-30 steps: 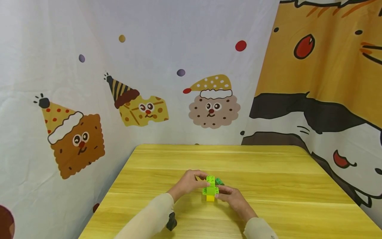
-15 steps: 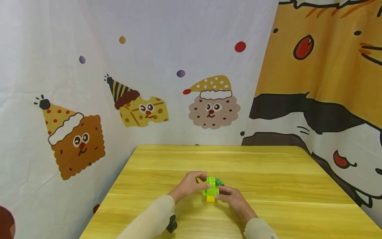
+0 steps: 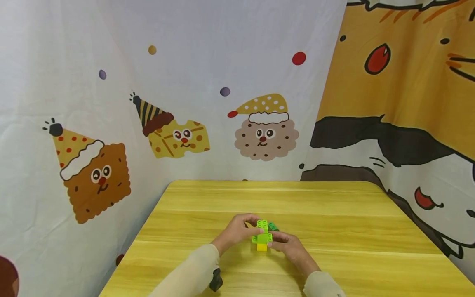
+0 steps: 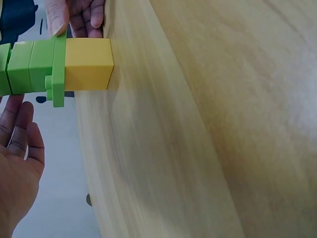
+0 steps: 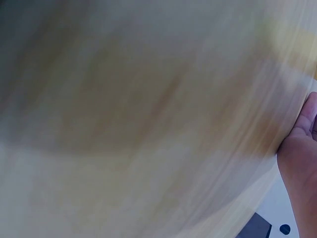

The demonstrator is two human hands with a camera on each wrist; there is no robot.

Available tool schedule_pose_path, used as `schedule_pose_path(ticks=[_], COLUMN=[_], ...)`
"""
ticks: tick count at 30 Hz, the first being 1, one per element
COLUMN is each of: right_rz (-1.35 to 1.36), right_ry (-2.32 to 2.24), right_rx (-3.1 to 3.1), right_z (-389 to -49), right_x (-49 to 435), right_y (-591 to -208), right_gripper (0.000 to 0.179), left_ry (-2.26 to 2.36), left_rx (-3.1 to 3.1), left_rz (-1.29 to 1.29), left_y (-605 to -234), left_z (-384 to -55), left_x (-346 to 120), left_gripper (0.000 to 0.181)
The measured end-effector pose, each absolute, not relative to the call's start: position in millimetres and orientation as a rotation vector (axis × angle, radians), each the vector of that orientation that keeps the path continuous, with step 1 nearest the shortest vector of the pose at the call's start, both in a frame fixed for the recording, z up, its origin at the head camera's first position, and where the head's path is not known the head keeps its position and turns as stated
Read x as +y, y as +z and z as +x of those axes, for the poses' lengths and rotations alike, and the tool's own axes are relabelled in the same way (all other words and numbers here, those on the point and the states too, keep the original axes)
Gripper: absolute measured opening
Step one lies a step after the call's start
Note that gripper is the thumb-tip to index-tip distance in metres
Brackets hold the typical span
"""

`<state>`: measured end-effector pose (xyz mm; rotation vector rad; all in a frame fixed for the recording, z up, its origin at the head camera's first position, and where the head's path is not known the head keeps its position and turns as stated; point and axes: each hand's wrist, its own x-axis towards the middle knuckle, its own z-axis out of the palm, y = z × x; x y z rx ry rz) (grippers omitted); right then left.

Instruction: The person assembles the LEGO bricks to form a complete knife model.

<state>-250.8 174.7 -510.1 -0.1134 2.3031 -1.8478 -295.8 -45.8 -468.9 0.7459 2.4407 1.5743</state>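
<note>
A small tower of toy building bricks (image 3: 262, 238) stands upright on the table. Its base is a yellow brick (image 4: 89, 64); above that come a wider, thin light green brick (image 4: 58, 74) and light green bricks (image 4: 30, 67) on top. My left hand (image 3: 236, 232) pinches the upper green part, thumb at the front and fingers behind. On the other side my right hand (image 3: 292, 248) holds the tower low down, its thumb on the end of the wide green brick. The right wrist view shows only part of that hand at its edge, with the bricks out of sight.
A dark green brick (image 3: 273, 226) lies on the wooden table (image 3: 334, 214) just behind the tower, close to the right fingers. A black device (image 3: 216, 280) sits at the left sleeve. Cartoon-printed cloth (image 3: 208, 53) hangs behind the table.
My left hand and forearm have shifted very slightly to the right. The tower and my right hand stay in place.
</note>
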Motion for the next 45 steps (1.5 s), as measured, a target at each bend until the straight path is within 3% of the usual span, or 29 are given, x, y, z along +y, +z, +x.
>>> schedule_pose_path(ticks=[29, 45], right_rz=[-0.073, -0.094], right_ry=[-1.834, -1.795], right_rx=[2.336, 2.347], right_z=[-253, -250], right_x=[175, 177], right_y=[-511, -510], right_gripper=[0.051, 0.053], left_ry=[1.585, 1.718], left_rx=[2.466, 2.436], left_rz=[0.807, 0.721], left_y=[-470, -483], left_z=[-296, -288], left_x=[-45, -42], left_gripper=[0.021, 0.029])
